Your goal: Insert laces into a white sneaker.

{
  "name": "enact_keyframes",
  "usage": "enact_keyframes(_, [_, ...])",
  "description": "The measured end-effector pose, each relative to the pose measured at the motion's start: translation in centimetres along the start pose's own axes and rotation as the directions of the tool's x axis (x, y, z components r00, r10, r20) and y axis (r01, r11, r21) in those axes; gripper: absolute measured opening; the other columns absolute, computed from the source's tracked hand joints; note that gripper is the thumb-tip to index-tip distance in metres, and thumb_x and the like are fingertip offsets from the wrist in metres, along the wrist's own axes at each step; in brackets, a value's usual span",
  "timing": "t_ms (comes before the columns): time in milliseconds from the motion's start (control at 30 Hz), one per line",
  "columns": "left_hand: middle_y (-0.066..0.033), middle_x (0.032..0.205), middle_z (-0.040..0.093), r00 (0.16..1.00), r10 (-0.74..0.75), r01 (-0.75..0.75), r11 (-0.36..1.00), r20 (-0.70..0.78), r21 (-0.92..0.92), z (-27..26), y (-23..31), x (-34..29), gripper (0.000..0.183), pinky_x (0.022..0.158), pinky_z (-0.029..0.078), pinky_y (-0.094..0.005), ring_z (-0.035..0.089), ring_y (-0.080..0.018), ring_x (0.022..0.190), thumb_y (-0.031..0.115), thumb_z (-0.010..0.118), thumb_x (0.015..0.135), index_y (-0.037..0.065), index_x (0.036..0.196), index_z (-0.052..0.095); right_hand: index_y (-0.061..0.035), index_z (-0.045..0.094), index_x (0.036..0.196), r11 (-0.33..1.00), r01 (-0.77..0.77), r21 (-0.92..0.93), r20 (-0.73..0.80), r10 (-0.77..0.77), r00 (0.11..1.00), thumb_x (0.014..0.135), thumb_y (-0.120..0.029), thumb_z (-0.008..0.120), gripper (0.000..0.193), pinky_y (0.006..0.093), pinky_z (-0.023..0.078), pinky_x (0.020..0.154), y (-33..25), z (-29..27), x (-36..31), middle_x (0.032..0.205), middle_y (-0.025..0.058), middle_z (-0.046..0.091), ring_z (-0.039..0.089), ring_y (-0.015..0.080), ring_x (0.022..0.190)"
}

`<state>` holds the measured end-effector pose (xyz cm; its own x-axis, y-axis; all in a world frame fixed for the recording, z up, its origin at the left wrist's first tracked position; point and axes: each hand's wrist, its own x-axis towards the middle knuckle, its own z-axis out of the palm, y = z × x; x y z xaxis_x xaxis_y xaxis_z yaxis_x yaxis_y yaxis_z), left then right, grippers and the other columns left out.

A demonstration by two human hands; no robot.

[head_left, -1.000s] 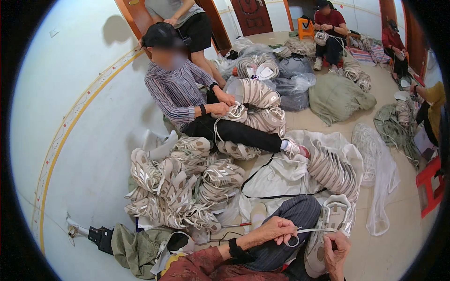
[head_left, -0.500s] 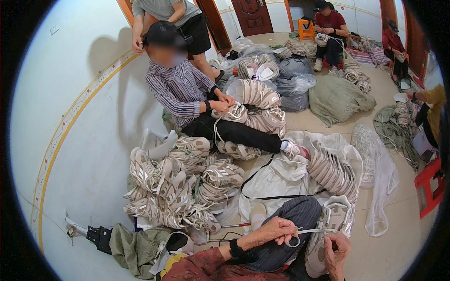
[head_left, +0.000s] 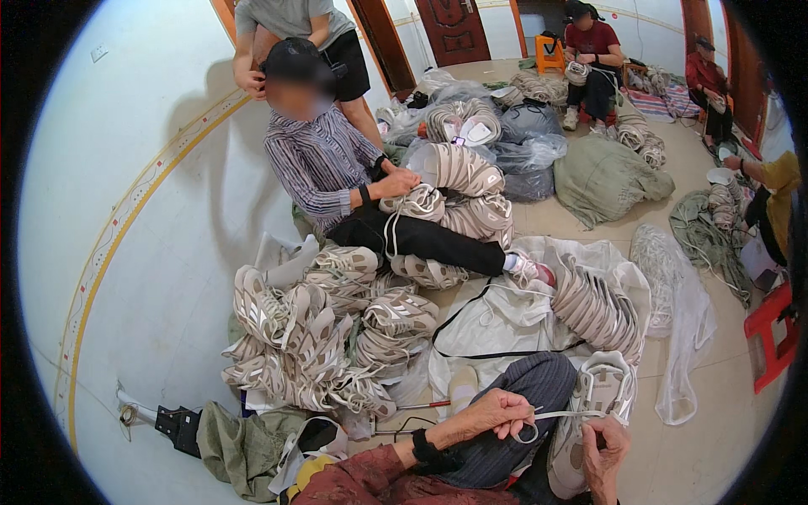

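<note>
My left hand [head_left: 503, 412] is closed, pinching a white shoelace [head_left: 555, 414]; a small loop of it hangs beneath the fingers. The lace stretches across to my right hand [head_left: 606, 450], whose thumb and forefinger are pinched together at its other part. Under and beside that hand lies a beige-and-brown shoe upper [head_left: 566, 471], next to my bent knee in dark striped trousers. Just beyond it is another pale upper [head_left: 608, 383] with its tongue showing. A curved row of nested uppers [head_left: 596, 307] lies farther out on a white sack [head_left: 484, 332].
A heap of beige shoes [head_left: 328, 324] lies to my left, by a green cloth sack [head_left: 244, 450]. Across from me a seated person [head_left: 316, 168] handles a lace on an upper. Bagged bundles [head_left: 526, 160] fill the back; a red stool [head_left: 770, 337] stands at right.
My hands and the lace stay nearly still. The seated person opposite has brought their hands closer together, and the standing person behind has shifted slightly.
</note>
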<state>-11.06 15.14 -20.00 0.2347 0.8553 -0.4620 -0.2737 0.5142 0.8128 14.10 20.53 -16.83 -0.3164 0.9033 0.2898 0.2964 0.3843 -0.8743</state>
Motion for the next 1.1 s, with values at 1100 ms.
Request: enact_keyframes(1100, [0.0017, 0.064, 0.063, 1.0, 0.02, -0.02, 0.999, 0.014, -0.028, -0.14, 0.05, -0.02, 0.03, 0.04, 0.033, -0.0147, 0.051, -0.0012, 0.044, 0.03, 0.06, 0.102, 0.002, 0.097, 0.069, 0.0017, 0.066, 0.08, 1.0, 0.004, 0.014, -0.011, -0.004, 1.0, 0.083, 0.0, 0.069, 0.005, 0.0289, 0.038, 0.056, -0.3, 0.14, 0.15, 0.068, 0.0057, 0.057, 0.051, 0.0142, 0.061])
